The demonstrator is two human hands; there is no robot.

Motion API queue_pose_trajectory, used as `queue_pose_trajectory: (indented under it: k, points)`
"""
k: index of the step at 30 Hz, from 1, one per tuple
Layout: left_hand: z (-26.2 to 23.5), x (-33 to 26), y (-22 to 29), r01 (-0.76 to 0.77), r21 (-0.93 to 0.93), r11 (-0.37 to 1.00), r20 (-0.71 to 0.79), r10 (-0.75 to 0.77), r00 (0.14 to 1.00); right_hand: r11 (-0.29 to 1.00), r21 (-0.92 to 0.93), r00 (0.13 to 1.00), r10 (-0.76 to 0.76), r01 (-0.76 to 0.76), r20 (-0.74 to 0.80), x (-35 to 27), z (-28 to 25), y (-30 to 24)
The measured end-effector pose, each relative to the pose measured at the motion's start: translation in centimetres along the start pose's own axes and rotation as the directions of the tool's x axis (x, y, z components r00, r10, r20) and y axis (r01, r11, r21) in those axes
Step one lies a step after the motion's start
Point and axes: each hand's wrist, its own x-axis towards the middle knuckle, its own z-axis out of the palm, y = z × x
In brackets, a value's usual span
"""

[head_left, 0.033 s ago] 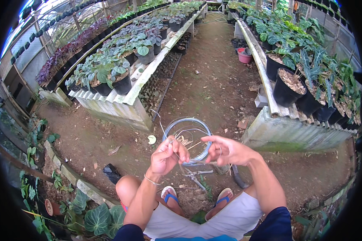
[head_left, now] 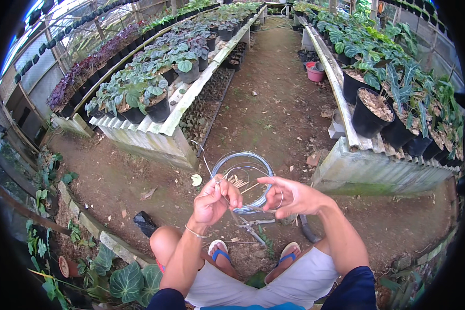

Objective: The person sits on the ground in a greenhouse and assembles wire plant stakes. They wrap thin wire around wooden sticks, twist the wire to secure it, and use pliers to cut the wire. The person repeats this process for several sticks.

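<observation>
1. A coil of wire is held up in front of the person, above the knees and the dirt floor of a plant nursery.
2. The coil is thin, grey and shiny, wound in several loose turns into a roughly round hoop; the ground shows through its open middle.
3. One loose end of the wire rises from the coil's left side and ends in a small bend up and to the left.
4. The left hand is closed, its fingers pressed together and pinching the wire at the coil's lower left edge.
5. The right hand grips the coil's lower right rim, with the thumb and forefinger stretched out toward the left hand; a strand seems to loop under its fingers, though the view is too fine to be sure.
6. On the ground just below the hands lies a pair of metal pliers, between feet in blue sandals.
7. To the left stands a long counter with black pots of grey-green leaves; to the right another counter bears larger black pots.
</observation>
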Motion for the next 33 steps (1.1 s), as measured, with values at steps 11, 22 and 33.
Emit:
queue_pose_trajectory:
  k: [11,22,33]
  points:
    - [-0.6,-0.1,0.9,-0.071,-0.052,0.996,-0.110,0.065,0.992,0.977,-0.036,0.881,-0.203,0.208,-0.428,1.1,0.3,0.5]
    - [0.4,0.5,-0.3,-0.003,-0.042,0.999,-0.265,-0.009,0.964,0.871,-0.191,0.664,-0.472,0.452,-0.581,1.7,0.7,0.7]
    - [0.0,0.2,0.6,-0.058,0.135,0.989,-0.215,0.086,0.973,0.865,-0.260,0.682,-0.499,0.430,-0.535,1.7,1.1,0.9]
